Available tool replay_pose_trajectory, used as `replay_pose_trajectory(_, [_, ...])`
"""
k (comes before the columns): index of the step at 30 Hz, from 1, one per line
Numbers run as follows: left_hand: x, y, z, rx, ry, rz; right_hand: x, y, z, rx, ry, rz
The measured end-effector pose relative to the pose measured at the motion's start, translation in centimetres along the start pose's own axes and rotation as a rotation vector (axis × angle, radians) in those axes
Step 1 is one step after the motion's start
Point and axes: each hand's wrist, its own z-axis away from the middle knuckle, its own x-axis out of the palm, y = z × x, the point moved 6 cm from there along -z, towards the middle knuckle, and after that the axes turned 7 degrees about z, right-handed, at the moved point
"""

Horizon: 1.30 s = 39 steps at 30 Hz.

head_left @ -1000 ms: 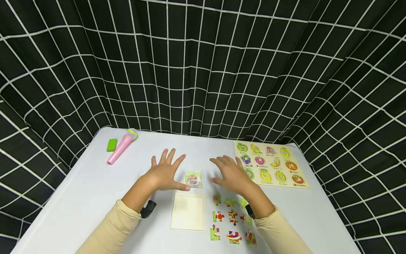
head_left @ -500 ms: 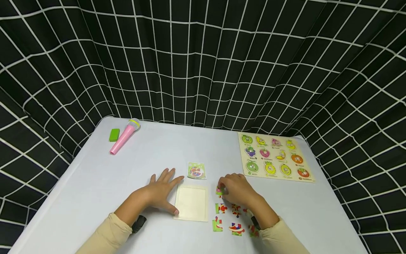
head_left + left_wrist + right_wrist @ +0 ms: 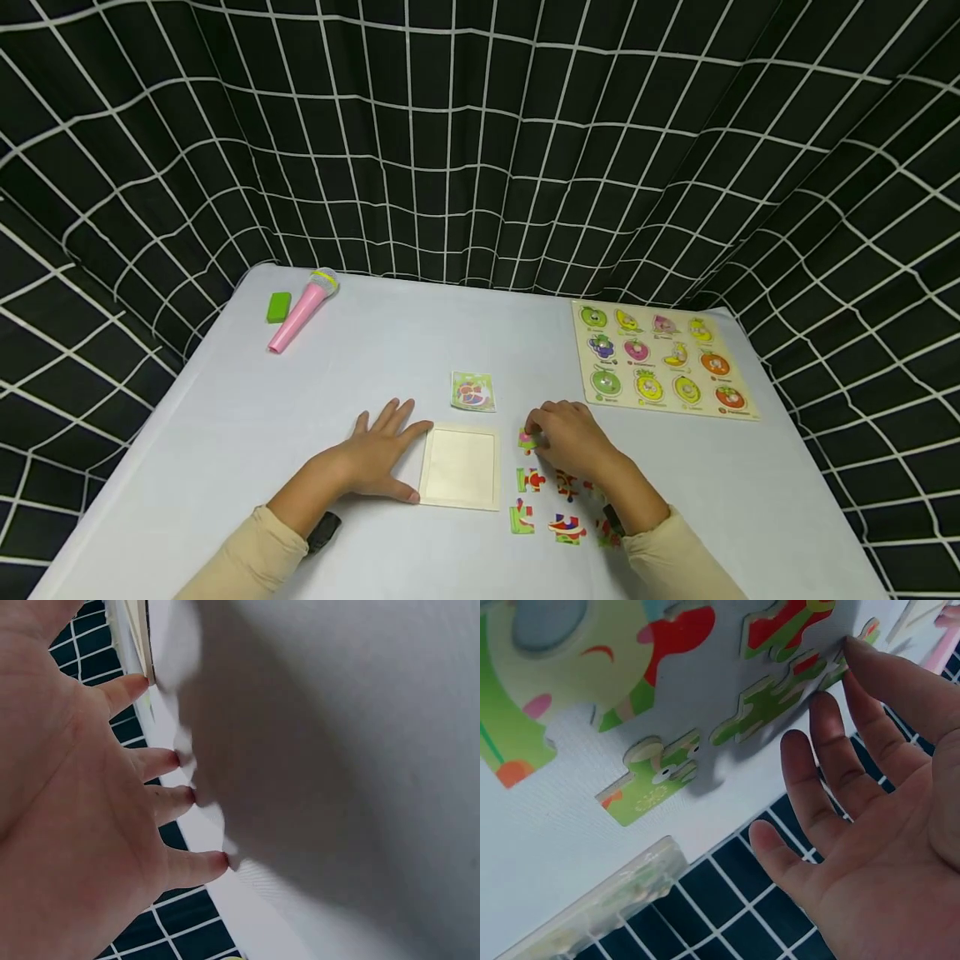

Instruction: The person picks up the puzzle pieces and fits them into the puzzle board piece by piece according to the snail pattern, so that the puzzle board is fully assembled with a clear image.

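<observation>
My left hand spreads its fingers beside the square cream puzzle tray, thumb and forefinger at its left edge. In the left wrist view, the fingertips of that hand point down at the white table, and the tray's edge shows by one fingertip. To the tray's right, my right hand pinches a green and pink jigsaw piece between thumb and forefinger, close over the table. Its other fingers are loosely bent in the right wrist view. Several more jigsaw pieces lie in rows nearby, partly hidden by the right forearm.
A small picture card lies behind the tray. At the back right is a fruit puzzle board. A pink toy microphone and a green block lie at the back left. A black gridded curtain surrounds the table.
Both hands were raised, fingers spread. The left has come down to the tray's left edge, and the right has lowered to the back-left jigsaw piece and pinched it. The view has shifted slightly.
</observation>
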Motion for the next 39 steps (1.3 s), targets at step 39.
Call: replay_pose_trajectory(39, [0.0,-0.5,-0.3,-0.043,-0.028,-0.027,0.5,-10.3,-4.6,-0.287,0.063,0.030])
